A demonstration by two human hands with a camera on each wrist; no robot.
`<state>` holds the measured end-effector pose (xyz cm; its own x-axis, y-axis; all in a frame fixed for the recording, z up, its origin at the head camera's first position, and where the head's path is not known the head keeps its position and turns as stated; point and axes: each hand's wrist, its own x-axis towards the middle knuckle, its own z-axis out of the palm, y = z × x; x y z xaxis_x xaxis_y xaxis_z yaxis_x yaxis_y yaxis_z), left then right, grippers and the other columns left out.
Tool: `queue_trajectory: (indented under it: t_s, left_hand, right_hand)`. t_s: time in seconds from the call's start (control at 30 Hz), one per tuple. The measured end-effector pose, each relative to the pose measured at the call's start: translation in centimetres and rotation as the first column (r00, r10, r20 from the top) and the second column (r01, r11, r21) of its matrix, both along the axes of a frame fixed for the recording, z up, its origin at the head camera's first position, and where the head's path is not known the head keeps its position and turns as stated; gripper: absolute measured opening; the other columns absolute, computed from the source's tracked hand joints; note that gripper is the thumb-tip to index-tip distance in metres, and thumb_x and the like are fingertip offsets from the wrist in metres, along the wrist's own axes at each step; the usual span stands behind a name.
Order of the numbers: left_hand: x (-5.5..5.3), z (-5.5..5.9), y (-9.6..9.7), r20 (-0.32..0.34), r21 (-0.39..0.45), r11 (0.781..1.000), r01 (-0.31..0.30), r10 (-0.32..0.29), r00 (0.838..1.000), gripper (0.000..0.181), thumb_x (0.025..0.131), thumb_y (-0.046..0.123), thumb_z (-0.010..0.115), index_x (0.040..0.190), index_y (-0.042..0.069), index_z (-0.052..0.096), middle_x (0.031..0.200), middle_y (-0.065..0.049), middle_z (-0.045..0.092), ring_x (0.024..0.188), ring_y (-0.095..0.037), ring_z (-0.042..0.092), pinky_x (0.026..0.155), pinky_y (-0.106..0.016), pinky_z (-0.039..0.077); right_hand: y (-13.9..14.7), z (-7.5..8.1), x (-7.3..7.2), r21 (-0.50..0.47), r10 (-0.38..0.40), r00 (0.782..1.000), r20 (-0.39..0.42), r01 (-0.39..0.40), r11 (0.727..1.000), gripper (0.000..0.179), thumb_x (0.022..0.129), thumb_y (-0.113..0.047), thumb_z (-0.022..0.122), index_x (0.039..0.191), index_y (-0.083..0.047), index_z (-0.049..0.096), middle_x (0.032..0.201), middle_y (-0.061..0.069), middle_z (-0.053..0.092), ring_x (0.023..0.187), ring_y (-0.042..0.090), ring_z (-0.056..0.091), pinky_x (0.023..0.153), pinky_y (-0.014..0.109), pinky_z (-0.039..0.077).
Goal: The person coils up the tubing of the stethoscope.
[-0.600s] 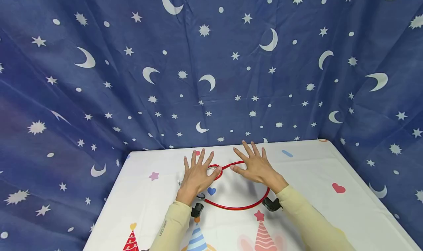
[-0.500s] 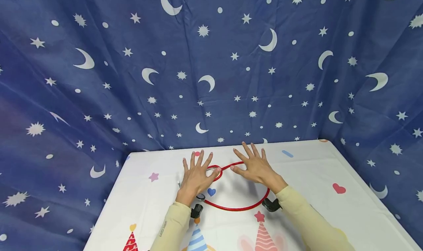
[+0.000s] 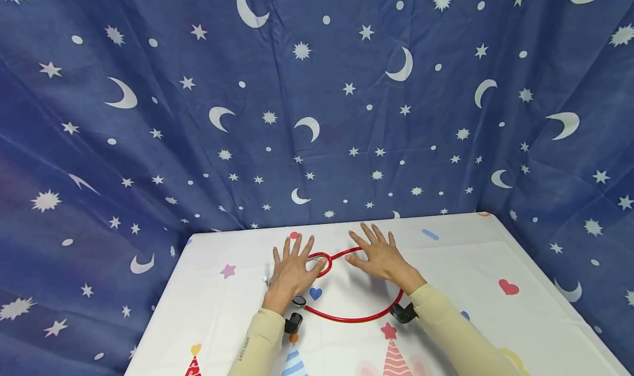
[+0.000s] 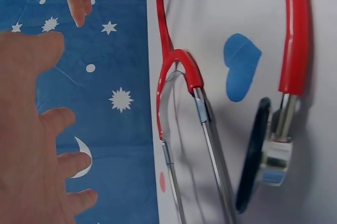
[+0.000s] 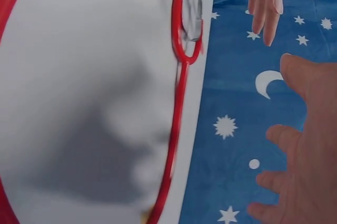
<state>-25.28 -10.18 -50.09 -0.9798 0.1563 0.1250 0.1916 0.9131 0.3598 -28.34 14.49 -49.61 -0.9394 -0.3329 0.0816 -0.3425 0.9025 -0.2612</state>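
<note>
A red stethoscope (image 3: pixel 354 320) lies in a wide loop on the table, between and beneath my hands. My left hand (image 3: pixel 291 274) hovers over its headset end, fingers spread, and hides part of the ear tubes. In the left wrist view the metal ear tubes (image 4: pixel 213 150) and the dark-rimmed chest piece (image 4: pixel 276 161) show beside that hand. My right hand (image 3: pixel 383 259) is held above the far right curve of the tubing, fingers spread, covering some of it. The right wrist view shows the forked tubing (image 5: pixel 179 103) apart from the fingers. Neither hand holds anything.
A white tablecloth (image 3: pixel 455 255) printed with hearts, stars and party hats covers the table. Behind it and along both sides hangs a blue curtain (image 3: pixel 337 117) with moons and stars. A black wrist-camera mount (image 3: pixel 294 323) sits under the left wrist, another (image 3: pixel 403 313) under the right.
The head view has tilted up a little, so the table and hands appear slightly lower. Both hands keep their spread pose, and the stethoscope lies as before.
</note>
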Motion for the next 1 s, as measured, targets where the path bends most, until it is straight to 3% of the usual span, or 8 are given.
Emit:
queue_trajectory:
  t_s: [0.27,0.53,0.77,1.0]
  left_hand:
    - [-0.1,-1.1,-0.2,0.021,0.018,1.000,-0.011,0.011,1.000,0.070,0.094,0.064,0.046,0.153,0.027,0.035,0.161,-0.011,0.029,0.150,-0.040,0.020,0.116,-0.069,0.012]
    - [-0.2,-2.0,-0.3,0.045,0.032,0.999,-0.021,0.020,0.999,0.070,0.094,0.060,0.051,0.152,0.023,0.038,0.159,-0.013,0.034,0.148,-0.042,0.024,0.114,-0.069,0.017]
    - [-0.3,-2.6,-0.3,0.085,0.018,1.000,-0.019,0.017,0.996,0.075,0.091,0.062,0.054,0.152,0.021,0.037,0.157,-0.014,0.036,0.147,-0.041,0.027,0.115,-0.068,0.020]
    - [-0.2,-3.0,-0.4,0.088,0.030,0.999,-0.024,0.021,0.996,0.074,0.090,0.058,0.060,0.150,0.020,0.040,0.152,-0.014,0.043,0.142,-0.039,0.036,0.113,-0.064,0.027]
  right_hand:
    - [-0.3,-1.3,-0.3,-0.019,-0.004,0.999,0.043,0.005,1.000,0.073,0.091,-0.066,0.049,0.153,-0.029,0.035,0.163,0.011,0.024,0.150,0.041,0.019,0.113,0.073,0.012]
    - [-0.5,-2.3,-0.3,-0.021,-0.010,0.999,0.045,0.011,1.000,0.072,0.091,-0.066,0.051,0.151,-0.027,0.039,0.161,0.011,0.029,0.148,0.041,0.024,0.112,0.073,0.016]
    - [-1.0,-2.9,-0.1,-0.028,-0.009,0.996,0.094,0.012,1.000,0.072,0.090,-0.065,0.052,0.152,-0.030,0.037,0.161,0.010,0.030,0.149,0.040,0.024,0.115,0.070,0.015]
    - [-1.2,-3.5,-0.2,0.023,-0.011,0.996,0.089,0.009,1.000,0.072,0.091,-0.066,0.050,0.151,-0.029,0.038,0.159,0.009,0.034,0.147,0.038,0.029,0.114,0.069,0.018]
